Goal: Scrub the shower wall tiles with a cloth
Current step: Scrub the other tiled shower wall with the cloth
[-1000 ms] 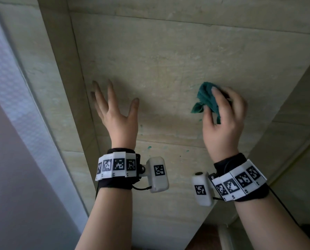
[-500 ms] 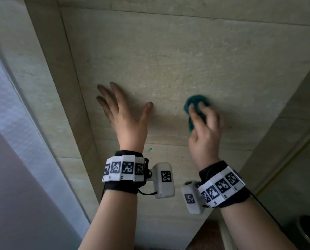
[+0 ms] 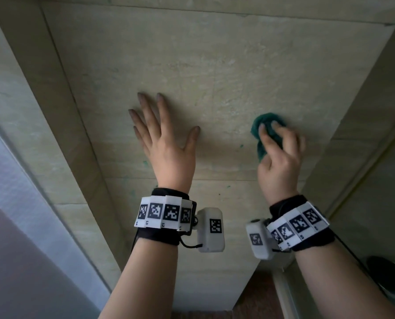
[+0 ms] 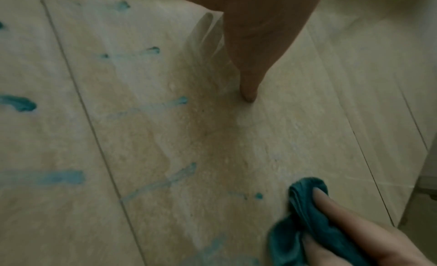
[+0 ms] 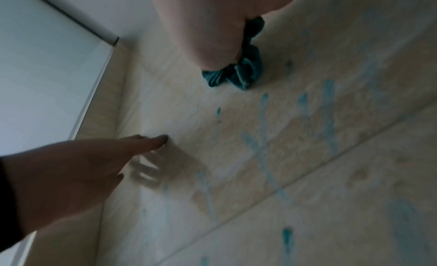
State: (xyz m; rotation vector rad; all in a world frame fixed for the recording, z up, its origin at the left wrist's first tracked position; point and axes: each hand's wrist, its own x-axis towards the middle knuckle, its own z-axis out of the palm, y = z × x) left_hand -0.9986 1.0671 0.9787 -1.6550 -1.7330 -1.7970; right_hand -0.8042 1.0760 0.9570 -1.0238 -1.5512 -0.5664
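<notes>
The beige shower wall tiles (image 3: 214, 54) fill the view. My right hand (image 3: 281, 153) grips a bunched teal cloth (image 3: 262, 128) and presses it against the wall at the right. The cloth (image 4: 305, 214) shows at the lower right of the left wrist view and the cloth (image 5: 238, 73) near the top of the right wrist view. My left hand (image 3: 164, 139) lies flat on the tile with fingers spread, to the left of the cloth. Teal streaks (image 5: 262, 148) and teal drips (image 4: 179, 101) run over the tiles below both hands.
A frosted glass panel (image 3: 31, 215) stands along the left. A tiled side wall (image 3: 375, 111) meets the main wall at the right corner. A dark round object (image 3: 387, 275) sits low at the right edge. Grout lines (image 3: 214, 179) cross the wall horizontally.
My right hand slid the cloth left across the tile, then back to the right. The left hand stayed flat on the wall, and the head view shifted a little.
</notes>
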